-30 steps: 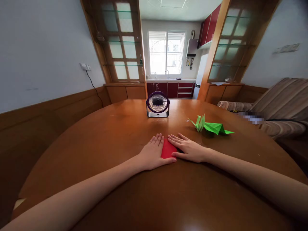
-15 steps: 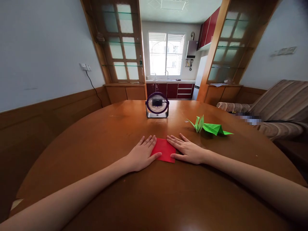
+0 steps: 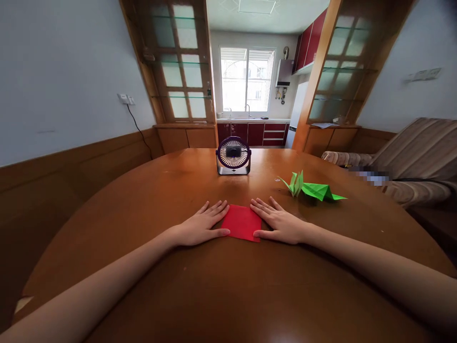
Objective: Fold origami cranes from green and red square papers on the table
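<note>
While the red paper [image 3: 243, 222] lies flat on the table [image 3: 200, 295] in front of you, your left hand [image 3: 200, 227] rests palm down at its left edge, fingers and thumb apart, fingertips at the far corner and thumb tip on the near one. Your right hand [image 3: 282, 224] mirrors it at the right edge, also flat, fingers and thumb spread. A second ago your left hand covered much of the red paper, its thumb reaching across to your right thumb; it has since slid left and bared the red paper, while your right hand has hardly moved. The fan [image 3: 233, 153] and the green paper [image 3: 319, 191] stay where they were.

Brown and glossy, the table curves away from you, the fan upright straight beyond the red paper and the green paper, folded, lying beyond your right hand. Farther off, shelves [image 3: 182, 62] on either side frame red cabinets [image 3: 240, 134] and a bright window [image 3: 245, 78]. A striped chair [image 3: 424, 152] sits to your right, and a cord [image 3: 139, 128] hangs from a socket [image 3: 125, 99] on the left wall [image 3: 64, 71].
</note>
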The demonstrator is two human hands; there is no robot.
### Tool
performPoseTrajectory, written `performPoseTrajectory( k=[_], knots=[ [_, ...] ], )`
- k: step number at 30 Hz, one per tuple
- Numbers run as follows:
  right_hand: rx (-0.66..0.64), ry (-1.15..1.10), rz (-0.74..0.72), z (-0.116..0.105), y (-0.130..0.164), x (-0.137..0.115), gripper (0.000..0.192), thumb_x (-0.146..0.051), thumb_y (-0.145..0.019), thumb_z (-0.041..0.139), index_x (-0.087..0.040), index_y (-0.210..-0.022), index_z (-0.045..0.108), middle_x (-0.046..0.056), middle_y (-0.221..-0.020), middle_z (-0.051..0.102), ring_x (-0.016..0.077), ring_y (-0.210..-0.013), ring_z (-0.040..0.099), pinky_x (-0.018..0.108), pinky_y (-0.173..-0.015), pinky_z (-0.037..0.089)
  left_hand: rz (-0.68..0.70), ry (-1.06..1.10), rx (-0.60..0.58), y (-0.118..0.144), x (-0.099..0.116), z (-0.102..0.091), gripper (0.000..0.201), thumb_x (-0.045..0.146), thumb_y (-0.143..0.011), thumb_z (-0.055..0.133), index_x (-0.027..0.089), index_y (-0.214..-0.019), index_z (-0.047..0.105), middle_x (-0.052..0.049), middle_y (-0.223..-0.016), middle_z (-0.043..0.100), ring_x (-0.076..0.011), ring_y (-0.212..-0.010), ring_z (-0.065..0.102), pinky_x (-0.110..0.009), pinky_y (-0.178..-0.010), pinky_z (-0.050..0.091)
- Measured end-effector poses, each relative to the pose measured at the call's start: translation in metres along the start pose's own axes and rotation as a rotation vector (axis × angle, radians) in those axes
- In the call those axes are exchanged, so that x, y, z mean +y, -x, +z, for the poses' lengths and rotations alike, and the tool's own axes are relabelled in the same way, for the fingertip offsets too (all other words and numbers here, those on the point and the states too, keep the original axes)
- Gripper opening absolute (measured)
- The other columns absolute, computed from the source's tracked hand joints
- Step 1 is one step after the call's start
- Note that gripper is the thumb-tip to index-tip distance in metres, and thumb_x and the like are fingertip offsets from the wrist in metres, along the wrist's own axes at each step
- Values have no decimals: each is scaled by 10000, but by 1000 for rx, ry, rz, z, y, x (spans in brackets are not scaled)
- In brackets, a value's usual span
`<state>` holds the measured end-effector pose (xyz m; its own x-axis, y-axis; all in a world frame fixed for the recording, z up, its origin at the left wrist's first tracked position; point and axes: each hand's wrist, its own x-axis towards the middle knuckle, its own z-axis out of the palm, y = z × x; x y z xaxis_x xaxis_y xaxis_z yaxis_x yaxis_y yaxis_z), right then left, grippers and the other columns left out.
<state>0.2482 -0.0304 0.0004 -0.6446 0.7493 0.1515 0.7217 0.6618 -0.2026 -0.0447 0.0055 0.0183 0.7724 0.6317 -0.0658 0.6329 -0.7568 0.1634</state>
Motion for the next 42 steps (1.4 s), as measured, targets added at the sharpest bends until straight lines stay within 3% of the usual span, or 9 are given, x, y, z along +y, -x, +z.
performPoseTrajectory(
  k=[4, 9, 14, 20, 28, 33, 42],
  knots=[
    [123, 53, -29, -3, -1, -5, 785, -672, -874, 442, -147, -1454, 377, 164, -1510, 350, 318, -1437, 234, 549, -1185, 64, 25, 108, 21, -1, -11, -5, 675, 594, -949, 339, 262, -1511, 165, -71, -1571, 114, -239, -1467, 95, -487, -1184, 72],
    [264, 87, -64, -7, -4, -10, 546, -599, -868, 528, -149, -1161, 624, 144, -1240, 578, 299, -1258, 483, 554, -1157, 211, 83, 240, 214, -2, -13, 1, 462, 462, -984, 371, 293, -1408, 445, -41, -1542, 316, -235, -1433, 263, -466, -1177, 185],
    [295, 69, -65, -7, -4, -9, 478, -582, -842, 580, -149, -1037, 643, 124, -1106, 591, 266, -1099, 559, 538, -1127, 274, 275, 321, 250, 0, -5, 6, 358, 436, -928, 528, 277, -1232, 632, -62, -1339, 566, -203, -1242, 513, -370, -1072, 390],
    [251, -97, -181, -9, -3, -6, 372, -464, -873, 606, -164, -1090, 645, 125, -1129, 589, 242, -1075, 556, 455, -996, 424, 332, 269, 295, 1, -2, 3, 349, 441, -899, 581, 243, -1171, 673, -78, -1187, 650, -200, -1098, 591, -330, -964, 469],
    [226, -191, -255, -9, -2, 0, 297, -381, -880, 631, -190, -1104, 670, 96, -1065, 649, 216, -1008, 586, 417, -971, 418, 475, 90, 449, 1, 0, 0, 282, 296, -977, 459, 198, -1115, 685, -78, -1004, 711, -174, -905, 643, -293, -816, 517],
    [251, -194, -197, -8, -3, 0, 267, -385, -892, 616, -190, -1056, 696, 88, -1013, 648, 204, -943, 594, 385, -899, 441, 460, -75, 504, 1, 0, 1, 263, 254, -969, 452, 165, -1050, 686, -80, -868, 681, -157, -770, 606, -264, -694, 485],
    [295, -140, -93, -5, -4, 3, 251, -368, -935, 548, -181, -930, 716, 65, -878, 618, 178, -827, 565, 359, -827, 427, 308, 25, 455, 2, -3, 0, 194, 267, -925, 497, 178, -912, 668, -39, -807, 621, -138, -734, 565, -238, -663, 432]
  ],
)
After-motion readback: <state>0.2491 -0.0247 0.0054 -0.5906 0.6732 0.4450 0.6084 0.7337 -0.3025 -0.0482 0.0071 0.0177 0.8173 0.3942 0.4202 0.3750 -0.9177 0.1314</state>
